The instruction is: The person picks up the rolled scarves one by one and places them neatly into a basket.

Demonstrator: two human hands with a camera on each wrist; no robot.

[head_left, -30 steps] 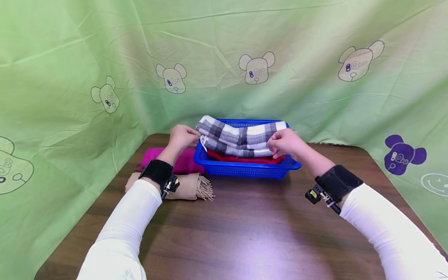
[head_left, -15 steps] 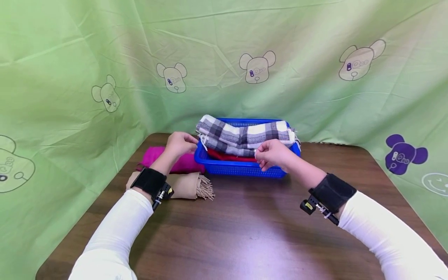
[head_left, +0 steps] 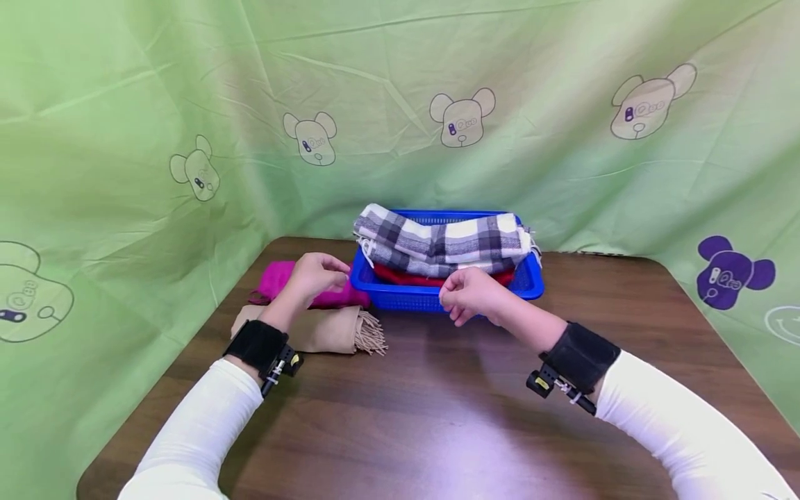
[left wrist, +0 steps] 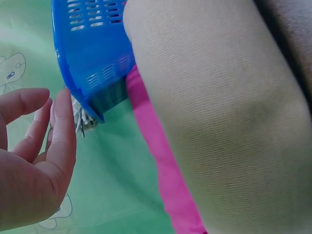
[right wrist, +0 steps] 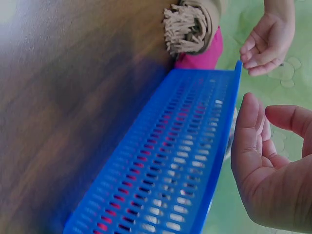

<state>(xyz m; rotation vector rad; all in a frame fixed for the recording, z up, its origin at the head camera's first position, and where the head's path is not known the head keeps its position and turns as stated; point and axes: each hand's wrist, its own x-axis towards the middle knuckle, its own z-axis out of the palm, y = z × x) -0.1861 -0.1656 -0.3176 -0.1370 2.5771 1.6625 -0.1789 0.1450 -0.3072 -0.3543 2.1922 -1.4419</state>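
A folded black-and-white plaid scarf (head_left: 450,243) with white fringe lies in the blue plastic basket (head_left: 406,300), on top of a red cloth (head_left: 400,277). My left hand (head_left: 315,276) hovers at the basket's left end, above a magenta cloth (head_left: 342,298), fingers loosely bent and holding nothing. In front of the basket's near side is my right hand (head_left: 475,297), also holding nothing, its fingers relaxed. The right wrist view shows a gap between that hand's thumb and fingers (right wrist: 248,122). Little of the scarf shows in either wrist view.
A rolled beige scarf (head_left: 325,330) with fringe lies left of the basket, in front of the magenta cloth. All of it stands on a brown wooden table (head_left: 400,417). Green printed fabric (head_left: 375,167) hangs behind and at the sides.
My right hand has let go of the plaid scarf's right end and moved left and nearer. My left hand has drawn back slightly from the scarf's left end. The scarf stays in the basket.
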